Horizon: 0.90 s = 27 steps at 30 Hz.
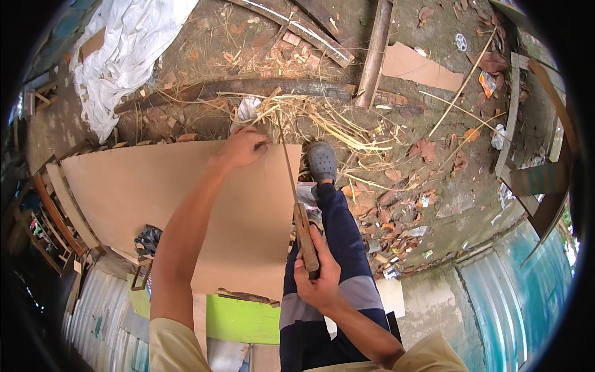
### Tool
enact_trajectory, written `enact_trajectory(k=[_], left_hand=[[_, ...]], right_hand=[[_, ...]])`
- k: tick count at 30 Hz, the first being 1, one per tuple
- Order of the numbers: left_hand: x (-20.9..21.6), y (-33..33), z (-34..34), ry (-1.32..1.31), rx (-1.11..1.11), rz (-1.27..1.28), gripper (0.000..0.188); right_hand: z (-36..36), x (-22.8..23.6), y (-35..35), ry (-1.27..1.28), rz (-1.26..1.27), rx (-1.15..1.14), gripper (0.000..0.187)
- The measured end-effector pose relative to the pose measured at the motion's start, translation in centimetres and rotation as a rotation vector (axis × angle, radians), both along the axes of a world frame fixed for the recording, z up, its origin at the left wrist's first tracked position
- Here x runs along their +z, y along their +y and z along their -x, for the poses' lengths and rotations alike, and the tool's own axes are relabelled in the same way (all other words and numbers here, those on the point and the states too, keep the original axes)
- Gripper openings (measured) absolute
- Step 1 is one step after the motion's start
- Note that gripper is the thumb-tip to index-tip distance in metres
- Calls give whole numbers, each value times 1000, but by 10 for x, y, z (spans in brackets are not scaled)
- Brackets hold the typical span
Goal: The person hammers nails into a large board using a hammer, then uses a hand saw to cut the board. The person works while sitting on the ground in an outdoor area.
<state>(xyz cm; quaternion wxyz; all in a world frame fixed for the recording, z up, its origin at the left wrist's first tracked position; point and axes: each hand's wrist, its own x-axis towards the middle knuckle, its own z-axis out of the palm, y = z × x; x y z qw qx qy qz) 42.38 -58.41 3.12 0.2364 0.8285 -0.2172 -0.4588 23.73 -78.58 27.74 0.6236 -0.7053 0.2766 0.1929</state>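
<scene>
My right hand (318,273) is wrapped round the wooden handle of a long, narrow-bladed knife (289,164). Its blade points away from me and lies along the right edge of a large brown board (149,204); whether it touches the board I cannot tell. At the board's far edge, left of the blade tip, is my left hand (243,147) with its fingers curled closed. What those fingers hold, if anything, is hidden. Just past them lies a crumpled white scrap (248,108).
Pale strips (347,130) litter the ground beyond the board, beside a long dark timber (279,87). My shoe (322,161) stands right of the board. A white sheet (124,56) lies far left, a brown offcut (421,66) far right. A black plastic bag (147,240) sits by the board.
</scene>
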Motion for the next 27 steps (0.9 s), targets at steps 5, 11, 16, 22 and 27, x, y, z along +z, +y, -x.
enact_trajectory(k=[5,11,16,22,27], left_hand=[[4,-4,10,-112,23,-35,26],[8,-14,17,-156,98,-90,24],[-2,-12,21,-167,110,-133,28],[-7,-10,23,-201,110,-90,26],[-8,-11,21,-183,115,-100,25]], right_hand=[[24,1,35,-47,-2,-54,67],[32,-1,62,-40,56,-56,71],[35,-6,74,-156,181,10,74],[48,-3,84,-209,280,42,75],[54,-2,88,-111,307,47,71]])
